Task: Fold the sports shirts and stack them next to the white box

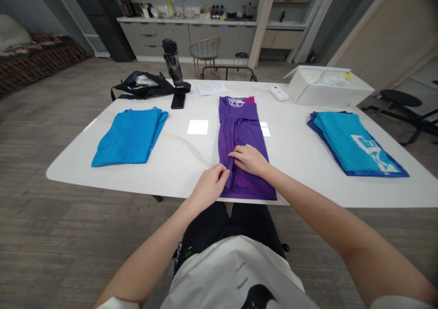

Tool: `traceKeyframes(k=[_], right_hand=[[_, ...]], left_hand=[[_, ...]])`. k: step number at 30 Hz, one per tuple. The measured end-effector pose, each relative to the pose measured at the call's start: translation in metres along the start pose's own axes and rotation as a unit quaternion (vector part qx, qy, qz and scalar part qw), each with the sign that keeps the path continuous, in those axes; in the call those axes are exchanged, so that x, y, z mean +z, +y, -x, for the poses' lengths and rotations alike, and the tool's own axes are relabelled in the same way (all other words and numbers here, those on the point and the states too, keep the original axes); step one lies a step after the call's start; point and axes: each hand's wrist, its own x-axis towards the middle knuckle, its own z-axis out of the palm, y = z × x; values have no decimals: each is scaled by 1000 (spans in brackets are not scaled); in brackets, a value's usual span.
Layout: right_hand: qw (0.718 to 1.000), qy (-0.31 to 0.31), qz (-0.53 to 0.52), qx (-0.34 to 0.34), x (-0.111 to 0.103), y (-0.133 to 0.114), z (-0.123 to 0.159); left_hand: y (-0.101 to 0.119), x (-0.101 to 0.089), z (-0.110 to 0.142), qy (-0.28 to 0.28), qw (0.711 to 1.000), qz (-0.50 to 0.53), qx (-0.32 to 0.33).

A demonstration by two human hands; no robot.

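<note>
A purple shirt (243,131) lies folded lengthwise into a narrow strip on the white table (191,156), its collar end pointing away from me. My left hand (210,183) is closed in a pinch on the shirt's left edge near the table's front. My right hand (249,159) lies flat on the cloth just beside it, fingers stretched out and pressing the fold down.
A folded blue garment (132,135) lies to the left, a folded teal and navy one (356,142) to the right. Behind stand a black bag (143,85), a dark bottle (172,62), a phone (178,100), paper (212,88), a white device (278,93) and an open white box (328,87).
</note>
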Motion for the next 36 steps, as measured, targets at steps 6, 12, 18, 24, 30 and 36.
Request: traceKeyframes(k=[6, 12, 18, 24, 30, 36], right_hand=[[1000, 0, 20, -20, 11, -17, 37], [999, 40, 0, -35, 17, -35, 61], [993, 107, -38, -5, 8, -51, 86], [983, 143, -96, 61, -1, -59, 95], [989, 109, -44, 85, 1, -74, 94], [994, 29, -5, 102, 8, -83, 96]], left_hand=[[-8, 23, 23, 0, 989, -117, 88], [-23, 37, 37, 4, 957, -242, 162], [-22, 40, 35, 46, 950, -265, 159], [-24, 46, 40, 100, 947, -261, 159], [-25, 55, 43, 96, 949, -257, 155], [-30, 59, 42, 105, 952, -256, 130]])
